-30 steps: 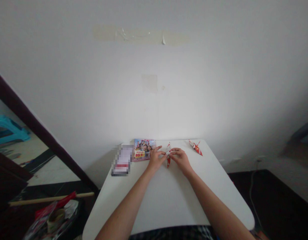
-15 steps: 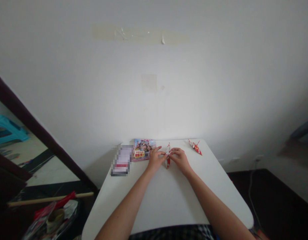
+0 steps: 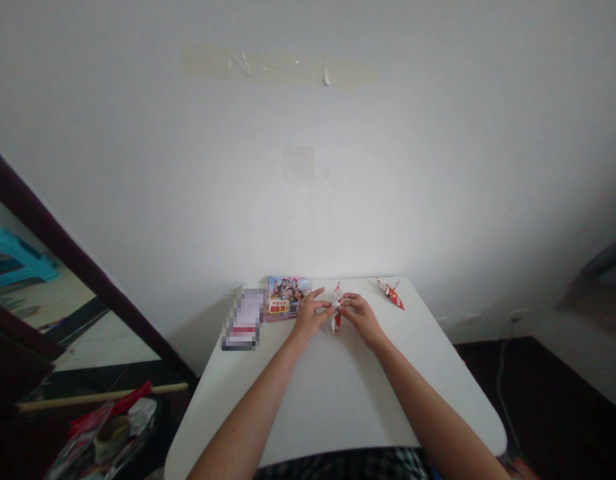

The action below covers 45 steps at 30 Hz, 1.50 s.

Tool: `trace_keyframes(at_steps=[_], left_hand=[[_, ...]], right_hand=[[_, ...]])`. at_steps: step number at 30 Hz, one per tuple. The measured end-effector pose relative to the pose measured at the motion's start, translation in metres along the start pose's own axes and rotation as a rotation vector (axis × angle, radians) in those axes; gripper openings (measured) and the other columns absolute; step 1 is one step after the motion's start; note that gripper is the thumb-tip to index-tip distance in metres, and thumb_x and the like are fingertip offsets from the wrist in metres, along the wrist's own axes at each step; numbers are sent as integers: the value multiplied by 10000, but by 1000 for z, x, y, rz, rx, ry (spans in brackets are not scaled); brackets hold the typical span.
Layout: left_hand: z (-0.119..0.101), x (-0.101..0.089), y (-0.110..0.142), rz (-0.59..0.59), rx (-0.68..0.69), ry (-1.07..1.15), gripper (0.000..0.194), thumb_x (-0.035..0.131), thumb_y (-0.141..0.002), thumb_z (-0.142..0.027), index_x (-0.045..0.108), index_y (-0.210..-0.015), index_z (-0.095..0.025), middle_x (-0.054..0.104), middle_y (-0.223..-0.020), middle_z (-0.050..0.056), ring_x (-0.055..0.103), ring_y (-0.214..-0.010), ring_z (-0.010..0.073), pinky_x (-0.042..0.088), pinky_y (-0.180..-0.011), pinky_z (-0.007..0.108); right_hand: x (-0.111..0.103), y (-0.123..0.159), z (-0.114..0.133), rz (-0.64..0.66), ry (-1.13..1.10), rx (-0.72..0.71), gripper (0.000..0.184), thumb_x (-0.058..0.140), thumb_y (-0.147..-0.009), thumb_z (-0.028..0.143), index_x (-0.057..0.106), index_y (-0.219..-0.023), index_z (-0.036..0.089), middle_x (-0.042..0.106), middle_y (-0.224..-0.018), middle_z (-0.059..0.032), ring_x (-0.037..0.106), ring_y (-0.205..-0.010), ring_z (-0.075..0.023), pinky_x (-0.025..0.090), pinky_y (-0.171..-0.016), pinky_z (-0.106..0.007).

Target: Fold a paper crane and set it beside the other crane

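My left hand [image 3: 309, 316] and my right hand [image 3: 361, 315] meet at the far middle of the white table [image 3: 338, 393]. Between their fingertips they pinch a small folded piece of red and white paper [image 3: 336, 305], which stands narrow and upright off the table top. A finished red paper figure [image 3: 391, 293] lies apart at the table's far right, beyond my right hand. A colourful printed leaflet [image 3: 287, 297] lies flat just left of my left hand.
A blurred-out flat item [image 3: 245, 319] rests at the table's far left edge. The white wall rises straight behind the table. Left of the table are a dark slanted frame, a wooden stick [image 3: 101, 397] and a bag of clutter [image 3: 105, 437] on the floor.
Both hands have stayed on the folded paper with only slight finger shifts. The paper's top has tilted a little. The view has barely moved.
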<state>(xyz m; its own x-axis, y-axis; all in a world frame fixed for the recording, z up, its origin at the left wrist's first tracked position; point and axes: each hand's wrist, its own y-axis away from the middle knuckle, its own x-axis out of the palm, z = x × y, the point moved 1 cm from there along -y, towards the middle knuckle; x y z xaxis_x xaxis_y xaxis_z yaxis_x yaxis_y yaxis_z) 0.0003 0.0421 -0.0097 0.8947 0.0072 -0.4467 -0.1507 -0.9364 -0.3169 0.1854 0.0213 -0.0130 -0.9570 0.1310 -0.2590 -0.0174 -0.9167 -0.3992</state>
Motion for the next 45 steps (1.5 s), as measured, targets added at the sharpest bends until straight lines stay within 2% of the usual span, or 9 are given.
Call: trace_keyframes(at_steps=[4, 7, 17, 25, 33, 37, 42, 45], left_hand=[[-2, 3, 1, -50, -38, -71, 122, 769, -765, -345, 819, -813, -245, 640, -1374, 85, 530, -1311, 284, 336, -1179, 508], [-3, 5, 1, -60, -27, -97, 99, 769, -766, -328, 816, -801, -248, 647, -1369, 73, 532, -1307, 283, 330, -1178, 512], [1, 3, 1, 18, 1, -10, 86, 806, -735, -328, 808, -779, -254, 628, -1400, 66, 498, -1345, 290, 333, -1182, 510], [3, 4, 0, -53, -21, -67, 127, 779, -770, -362, 797, -772, -236, 651, -1350, 80, 551, -1278, 277, 409, -1116, 475], [5, 4, 0, -54, -22, -90, 122, 756, -790, -347, 809, -813, -240, 638, -1361, 84, 551, -1280, 276, 412, -1105, 461], [5, 4, 0, -58, -34, -70, 121, 753, -792, -336, 811, -825, -235, 639, -1362, 90, 555, -1279, 272, 413, -1104, 453], [4, 4, 0, -59, -62, -41, 145, 751, -792, -364, 812, -839, -241, 633, -1376, 82, 571, -1259, 257, 430, -1087, 434], [5, 4, -1, -61, -61, -35, 156, 747, -793, -370, 812, -853, -241, 640, -1369, 85, 575, -1257, 256, 428, -1090, 432]], right_hand=[[-2, -3, -6, -6, -15, 48, 361, 753, -719, 601, 788, -748, 243, 677, -1085, -91, 640, -1047, -256, 450, -1019, -425], [-2, -4, -10, -5, -4, 23, 327, 748, -732, 570, 790, -763, 247, 680, -1079, -90, 637, -1047, -256, 441, -1023, -429], [3, 0, -7, 69, -77, 7, 283, 715, -753, 525, 754, -765, 244, 661, -1116, -69, 617, -1088, -248, 452, -1019, -414], [-2, -4, -11, -46, -25, 18, 299, 767, -703, 549, 777, -732, 251, 686, -1022, -83, 642, -1017, -260, 464, -1002, -437], [-3, -3, -12, -40, -4, 25, 358, 757, -704, 606, 791, -762, 255, 688, -1044, -90, 645, -1023, -264, 463, -1000, -435], [-5, -5, -13, -51, 0, 12, 402, 685, -768, 636, 779, -769, 245, 688, -1025, -92, 640, -1005, -254, 463, -986, -429], [-10, -6, -17, -97, 88, -16, 343, 673, -789, 574, 768, -836, 249, 699, -975, -81, 619, -1014, -266, 442, -1001, -460], [-10, -6, -19, -67, 106, -43, 300, 678, -791, 534, 785, -896, 274, 705, -1018, -85, 612, -1053, -279, 428, -1022, -476]])
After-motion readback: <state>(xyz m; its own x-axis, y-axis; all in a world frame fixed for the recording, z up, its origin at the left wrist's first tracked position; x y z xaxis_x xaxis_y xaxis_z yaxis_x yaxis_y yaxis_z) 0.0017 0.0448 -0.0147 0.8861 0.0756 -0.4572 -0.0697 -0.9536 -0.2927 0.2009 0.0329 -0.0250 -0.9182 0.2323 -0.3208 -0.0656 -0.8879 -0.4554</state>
